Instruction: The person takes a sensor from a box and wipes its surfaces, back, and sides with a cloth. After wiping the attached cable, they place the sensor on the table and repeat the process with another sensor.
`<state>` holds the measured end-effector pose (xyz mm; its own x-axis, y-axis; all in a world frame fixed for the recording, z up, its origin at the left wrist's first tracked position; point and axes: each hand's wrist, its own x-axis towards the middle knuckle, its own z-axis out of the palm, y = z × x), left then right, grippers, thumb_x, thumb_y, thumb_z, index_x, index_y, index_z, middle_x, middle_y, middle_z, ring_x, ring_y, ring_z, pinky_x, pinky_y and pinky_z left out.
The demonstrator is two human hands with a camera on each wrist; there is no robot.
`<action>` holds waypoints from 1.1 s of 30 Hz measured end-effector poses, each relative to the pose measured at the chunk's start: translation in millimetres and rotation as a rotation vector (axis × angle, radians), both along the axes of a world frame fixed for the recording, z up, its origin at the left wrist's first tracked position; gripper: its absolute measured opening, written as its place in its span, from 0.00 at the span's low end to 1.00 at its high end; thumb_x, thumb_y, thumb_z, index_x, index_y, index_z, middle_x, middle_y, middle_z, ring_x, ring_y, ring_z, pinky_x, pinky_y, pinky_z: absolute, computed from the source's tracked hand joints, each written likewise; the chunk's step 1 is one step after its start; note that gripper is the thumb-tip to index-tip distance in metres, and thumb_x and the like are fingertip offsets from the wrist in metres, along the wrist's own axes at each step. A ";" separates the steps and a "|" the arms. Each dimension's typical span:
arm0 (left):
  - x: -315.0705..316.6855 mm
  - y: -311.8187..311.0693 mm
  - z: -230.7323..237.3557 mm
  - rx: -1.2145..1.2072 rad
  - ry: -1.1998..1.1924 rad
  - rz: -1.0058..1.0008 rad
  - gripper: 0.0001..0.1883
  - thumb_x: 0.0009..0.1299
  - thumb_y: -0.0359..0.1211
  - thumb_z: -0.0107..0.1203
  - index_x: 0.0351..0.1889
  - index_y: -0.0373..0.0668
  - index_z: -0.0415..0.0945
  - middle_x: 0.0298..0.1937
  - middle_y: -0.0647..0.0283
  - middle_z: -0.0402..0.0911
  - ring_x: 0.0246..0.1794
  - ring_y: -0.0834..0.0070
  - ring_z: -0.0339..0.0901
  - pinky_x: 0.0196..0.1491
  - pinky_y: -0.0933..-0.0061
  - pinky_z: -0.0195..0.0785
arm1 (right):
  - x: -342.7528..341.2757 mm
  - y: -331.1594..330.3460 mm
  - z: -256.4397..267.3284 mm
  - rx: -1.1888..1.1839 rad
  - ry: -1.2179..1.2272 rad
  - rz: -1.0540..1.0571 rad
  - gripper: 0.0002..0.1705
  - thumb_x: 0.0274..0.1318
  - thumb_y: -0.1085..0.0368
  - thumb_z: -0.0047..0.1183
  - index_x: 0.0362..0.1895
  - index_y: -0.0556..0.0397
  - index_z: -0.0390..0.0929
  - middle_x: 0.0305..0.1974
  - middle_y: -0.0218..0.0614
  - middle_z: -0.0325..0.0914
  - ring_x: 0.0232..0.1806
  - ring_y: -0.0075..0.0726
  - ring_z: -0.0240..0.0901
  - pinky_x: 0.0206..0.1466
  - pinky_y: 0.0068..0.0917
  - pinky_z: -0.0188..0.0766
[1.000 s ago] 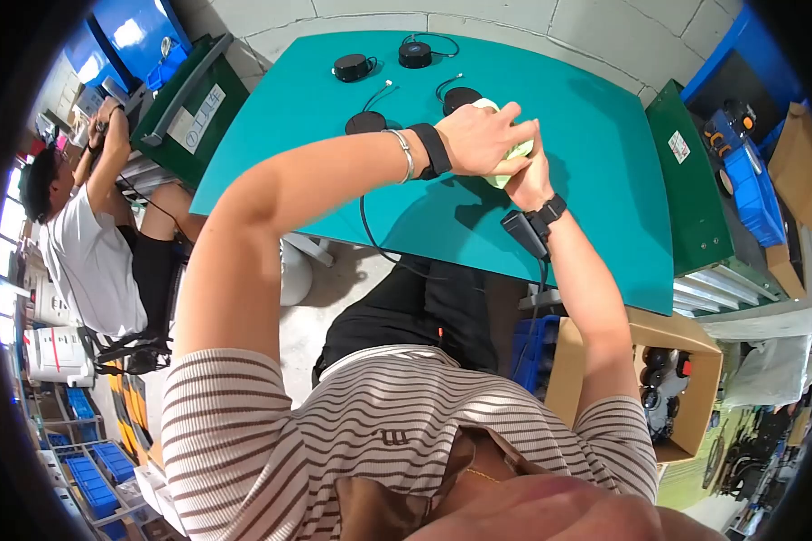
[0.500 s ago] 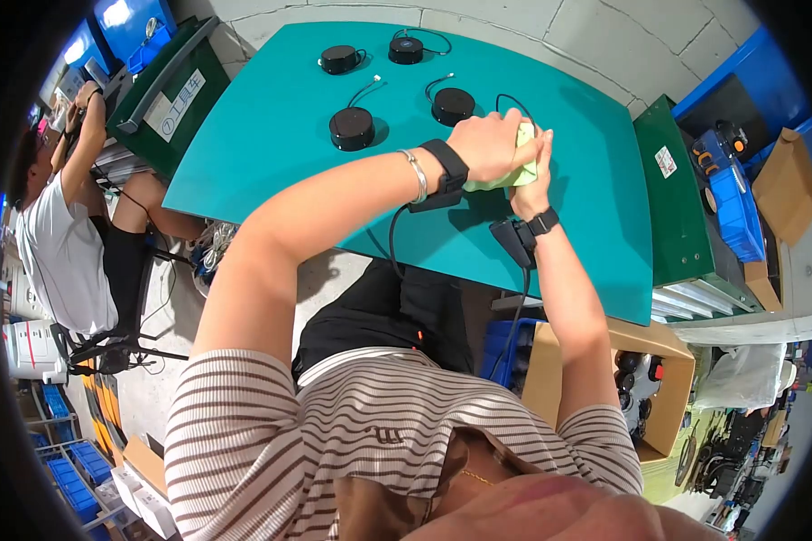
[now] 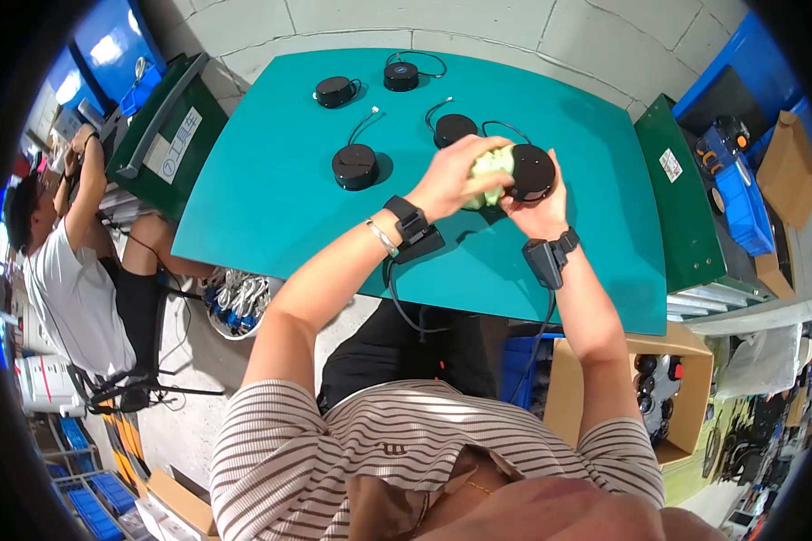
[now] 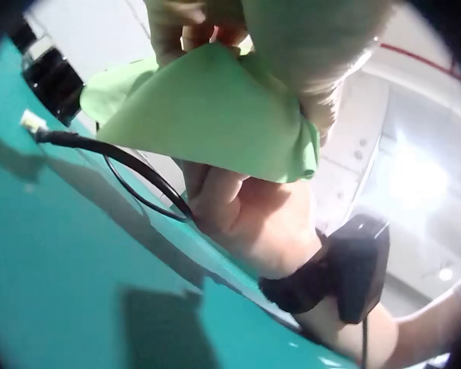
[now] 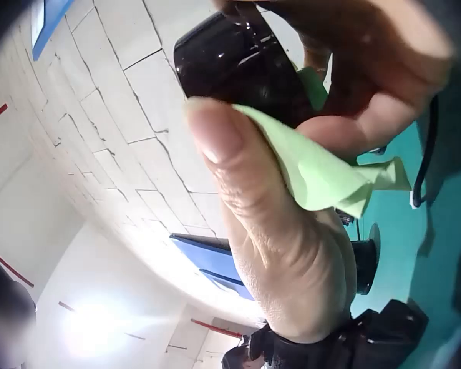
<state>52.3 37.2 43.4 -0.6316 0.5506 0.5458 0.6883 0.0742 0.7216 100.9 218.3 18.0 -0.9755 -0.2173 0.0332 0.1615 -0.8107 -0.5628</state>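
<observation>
In the head view, my right hand (image 3: 546, 215) holds up a round black puck-shaped device (image 3: 534, 171), its glossy flat face showing. My left hand (image 3: 451, 180) grips a crumpled light green cloth (image 3: 492, 171) against the device's left side. The cloth (image 4: 207, 115) drapes between both hands in the left wrist view, hiding the device. Below it, a black cable (image 4: 131, 157) with a white plug trails over the table. From the right wrist, the left thumb (image 5: 238, 161) presses the cloth near the device's dark side.
Several similar black devices with cables stand on the green table (image 3: 280, 207), one (image 3: 355, 167) left of my hands, another (image 3: 455, 132) just behind them. A cardboard box (image 3: 686, 397) of parts sits below right. A person in white (image 3: 86, 288) sits at the left.
The hands turned the device, so its round face, earlier hidden behind cloth and fingers, now shows. My left hand drew slightly left with the cloth. The head view also shifted.
</observation>
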 end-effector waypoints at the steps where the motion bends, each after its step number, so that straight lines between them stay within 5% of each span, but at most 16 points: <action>1: -2.7 -3.5 -2.4 0.057 -0.083 0.025 0.19 0.66 0.34 0.60 0.54 0.43 0.74 0.44 0.61 0.78 0.41 0.73 0.76 0.45 0.73 0.70 | -3.4 3.2 -4.2 0.070 0.026 -0.033 0.38 0.64 0.34 0.30 0.56 0.52 0.71 0.42 0.40 0.78 0.33 0.40 0.75 0.30 0.28 0.74; 3: -12.4 -10.2 -15.2 0.188 -0.551 -0.019 0.19 0.70 0.42 0.56 0.52 0.38 0.73 0.42 0.61 0.80 0.40 0.74 0.77 0.43 0.72 0.71 | -2.1 5.1 0.3 0.048 0.050 -0.028 0.39 0.64 0.34 0.30 0.54 0.55 0.72 0.42 0.45 0.77 0.33 0.40 0.75 0.30 0.26 0.74; 9: -12.1 -13.4 -22.1 0.524 -1.037 -0.215 0.25 0.77 0.51 0.40 0.48 0.38 0.74 0.45 0.61 0.79 0.44 0.78 0.76 0.47 0.74 0.69 | -3.3 2.2 4.1 0.044 0.031 -0.088 0.36 0.67 0.38 0.31 0.53 0.58 0.72 0.46 0.49 0.77 0.40 0.45 0.77 0.32 0.27 0.75; 11: -7.2 -7.6 -21.4 0.541 -1.045 -0.208 0.25 0.77 0.49 0.37 0.51 0.37 0.73 0.48 0.61 0.77 0.46 0.77 0.75 0.50 0.75 0.67 | -6.1 4.2 -0.1 0.057 0.052 -0.075 0.34 0.68 0.39 0.31 0.54 0.57 0.72 0.49 0.49 0.76 0.45 0.47 0.76 0.40 0.31 0.76; 14: -4.7 -5.7 -24.1 0.339 -0.399 -0.126 0.17 0.73 0.36 0.44 0.53 0.39 0.76 0.48 0.63 0.76 0.47 0.74 0.74 0.51 0.75 0.67 | -6.3 1.5 -5.1 0.105 -0.009 -0.128 0.33 0.68 0.40 0.30 0.57 0.53 0.70 0.53 0.43 0.74 0.53 0.45 0.72 0.57 0.41 0.69; 17: 5.6 -8.1 -16.5 0.192 -0.224 -0.095 0.12 0.71 0.30 0.49 0.49 0.39 0.79 0.50 0.63 0.74 0.48 0.76 0.73 0.51 0.73 0.67 | -3.6 -5.3 -1.8 0.135 -0.118 -0.254 0.32 0.69 0.40 0.29 0.57 0.52 0.70 0.55 0.41 0.73 0.56 0.42 0.70 0.60 0.42 0.67; 23: -0.2 -8.0 -21.7 0.194 -0.131 -0.111 0.10 0.64 0.27 0.58 0.44 0.42 0.81 0.40 0.63 0.79 0.43 0.74 0.76 0.48 0.73 0.70 | 0.2 -10.4 0.2 0.290 -0.034 -0.188 0.32 0.71 0.42 0.25 0.58 0.53 0.68 0.57 0.42 0.70 0.59 0.42 0.68 0.63 0.46 0.64; 27: 2.5 -5.7 -15.3 0.289 -0.202 0.090 0.11 0.62 0.27 0.59 0.44 0.44 0.78 0.39 0.62 0.78 0.39 0.68 0.77 0.42 0.70 0.70 | 4.4 -18.1 6.9 0.382 -0.117 -0.222 0.31 0.71 0.43 0.24 0.58 0.53 0.67 0.58 0.42 0.69 0.59 0.41 0.67 0.62 0.45 0.67; 29: -0.5 -7.3 -17.5 0.216 -0.181 0.186 0.11 0.63 0.29 0.61 0.44 0.42 0.76 0.40 0.65 0.77 0.38 0.77 0.75 0.42 0.75 0.70 | 2.7 -15.9 4.7 0.404 -0.095 -0.202 0.31 0.71 0.43 0.24 0.58 0.53 0.68 0.58 0.41 0.69 0.59 0.41 0.68 0.61 0.44 0.68; 33: 4.8 -9.7 -14.8 0.107 -0.017 0.077 0.11 0.62 0.30 0.62 0.41 0.42 0.76 0.37 0.66 0.75 0.37 0.76 0.74 0.40 0.74 0.69 | 0.7 -12.7 0.4 0.388 -0.011 -0.135 0.32 0.71 0.43 0.22 0.58 0.53 0.68 0.57 0.40 0.70 0.57 0.38 0.69 0.56 0.40 0.71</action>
